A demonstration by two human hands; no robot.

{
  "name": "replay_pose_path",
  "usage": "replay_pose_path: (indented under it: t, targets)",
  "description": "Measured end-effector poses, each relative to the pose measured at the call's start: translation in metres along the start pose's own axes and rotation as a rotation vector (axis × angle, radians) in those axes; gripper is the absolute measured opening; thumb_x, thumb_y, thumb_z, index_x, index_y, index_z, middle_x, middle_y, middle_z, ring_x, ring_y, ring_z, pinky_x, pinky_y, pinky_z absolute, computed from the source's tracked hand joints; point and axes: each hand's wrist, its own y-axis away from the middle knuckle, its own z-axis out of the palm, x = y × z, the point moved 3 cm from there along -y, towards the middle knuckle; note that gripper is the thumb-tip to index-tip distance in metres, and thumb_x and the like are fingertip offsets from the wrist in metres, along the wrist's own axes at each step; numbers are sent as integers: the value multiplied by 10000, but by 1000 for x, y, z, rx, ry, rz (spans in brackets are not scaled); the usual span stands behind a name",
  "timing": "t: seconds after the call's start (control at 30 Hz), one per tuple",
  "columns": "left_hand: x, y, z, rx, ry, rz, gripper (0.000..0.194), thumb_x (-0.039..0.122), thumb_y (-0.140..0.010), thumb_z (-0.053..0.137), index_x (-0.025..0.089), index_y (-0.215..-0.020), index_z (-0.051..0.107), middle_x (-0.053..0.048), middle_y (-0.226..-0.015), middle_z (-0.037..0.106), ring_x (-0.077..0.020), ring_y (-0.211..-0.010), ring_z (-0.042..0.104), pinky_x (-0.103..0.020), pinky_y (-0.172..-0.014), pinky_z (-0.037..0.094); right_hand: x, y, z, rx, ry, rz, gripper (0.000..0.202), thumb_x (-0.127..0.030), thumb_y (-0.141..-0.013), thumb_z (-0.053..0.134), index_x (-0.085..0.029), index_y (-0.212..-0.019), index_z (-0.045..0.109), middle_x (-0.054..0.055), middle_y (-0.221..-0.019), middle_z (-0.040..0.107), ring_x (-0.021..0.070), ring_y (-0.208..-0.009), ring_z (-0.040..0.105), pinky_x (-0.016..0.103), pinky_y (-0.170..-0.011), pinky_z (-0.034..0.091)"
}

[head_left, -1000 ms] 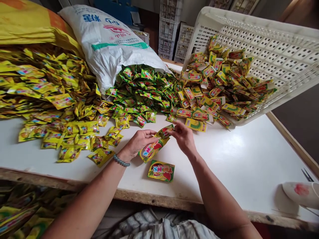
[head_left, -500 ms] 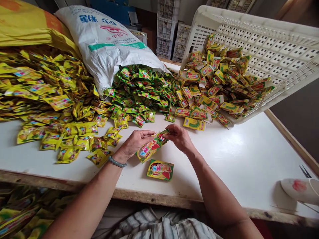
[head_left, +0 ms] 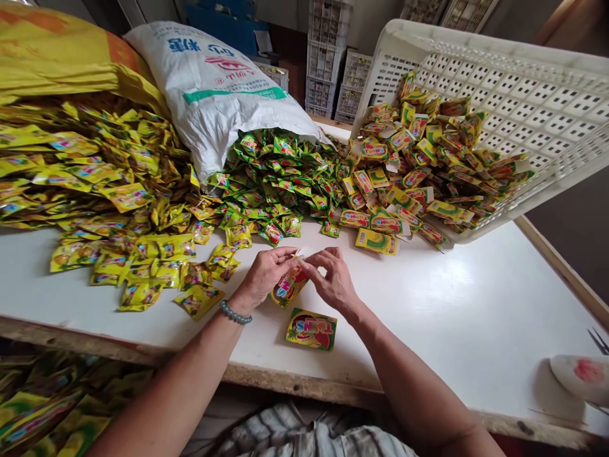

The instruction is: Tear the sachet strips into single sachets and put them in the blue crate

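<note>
Between my hands is a small printed box (head_left: 289, 285), tilted, with a white flap at its top. My left hand (head_left: 266, 273), below which a beaded bracelet circles the wrist, grips the box by its upper left side. At the box's open end, my right hand (head_left: 330, 276) has its thumb and fingers pressed together; no packet shows between them. Flat on the white table (head_left: 428, 317), just below, lies another printed box (head_left: 311, 329). Green packets (head_left: 285, 178) spill from a white sack (head_left: 228, 95) beyond my hands, and yellow packets (head_left: 157, 266) lie to the left.
A white plastic basket (head_left: 537, 95) lies tipped at the back right, small boxes (head_left: 409, 165) spilling from it. A yellow sack (head_left: 61, 57) stands at the far left. A cup with a red flower (head_left: 583, 377) lies at the right edge. Stacked crates (head_left: 326, 57) stand behind.
The green packet that my right hand held at the box's end no longer shows. My right fingers have come against the box's flap. The whole view has shifted slightly.
</note>
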Motion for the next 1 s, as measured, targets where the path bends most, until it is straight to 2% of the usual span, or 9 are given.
replay_pose_path:
  t: [0.1, 0.2, 0.27, 0.37, 0.47, 0.57, 0.67, 0.83, 1.0]
  targets:
    - [-1, 0, 0, 1, -7, 17, 533, 413, -541, 893, 118, -953, 728, -76, -836, 777, -227, -775, 717, -326, -747, 570, -3, 2, 6, -54, 33, 36, 254, -426, -904, 626, -209, -830, 736, 65, -810, 695, 252, -992, 506, 414, -918, 387]
    - [2, 0, 2, 33, 28, 48, 481, 409, -603, 861, 133, -969, 716, -48, -817, 762, -182, -724, 695, -280, -690, 551, -3, 3, 4, 50, -25, 79, 299, -495, -856, 661, -222, -965, 723, 91, -1039, 653, 262, -1099, 492, 431, -972, 377]
    - [6, 0, 2, 83, 70, 66, 468, 401, -612, 854, 138, -969, 703, -30, -813, 747, -156, -700, 677, -261, -676, 536, 1, 3, 4, 110, -142, 139, 389, -530, -804, 697, -234, -1055, 687, 100, -1142, 596, 256, -1113, 503, 401, -933, 420]
    - [9, 2, 2, 106, 84, 75, 503, 417, -625, 841, 135, -1008, 679, -25, -826, 728, -157, -730, 667, -265, -699, 525, 9, 2, 14, 20, -459, 250, 412, -528, -765, 720, -230, -1038, 638, 43, -927, 601, 186, -850, 566, 316, -740, 474]
    - [11, 7, 5, -9, 7, 106, 639, 413, -701, 799, 162, -1242, 571, -19, -839, 714, -168, -805, 668, -272, -752, 514, 15, -1, 20, 37, -690, 312, 459, -481, -733, 755, -229, -1073, 576, -45, -681, 529, 129, -626, 500, 269, -618, 443]
    - [13, 11, 9, -91, -90, 148, 740, 375, -769, 753, 189, -1390, 398, -15, -840, 698, -168, -811, 662, -273, -754, 511, 18, -2, 18, 108, -746, 330, 480, -464, -722, 770, -229, -1086, 565, -55, -643, 538, 125, -605, 497, 261, -601, 439]
    - [14, 12, 11, -82, -134, 190, 694, 371, -806, 717, 191, -1373, 361, -3, -811, 679, -163, -764, 652, -262, -716, 504, 18, -3, 14, 113, -704, 298, 423, -498, -759, 730, -216, -1059, 631, -17, -724, 579, 128, -650, 517, 269, -646, 465]
    - [15, 15, 9, -111, -154, 219, 551, 391, -834, 685, 210, -1302, 456, -32, -907, 709, -179, -835, 673, -274, -775, 508, 15, -2, 10, -68, -549, 226, 422, -532, -850, 629, -232, -1142, 686, 70, -1094, 629, 160, -881, 583, 286, -789, 489]
    - [15, 17, 11, -154, -187, 182, 518, 387, -789, 725, 208, -1241, 547, -58, -1012, 735, -218, -939, 682, -290, -816, 511, 13, -1, 8, -233, -673, 234, 375, -543, -854, 619, -221, -1024, 706, 38, -1016, 657, 173, -935, 588, 293, -843, 483]
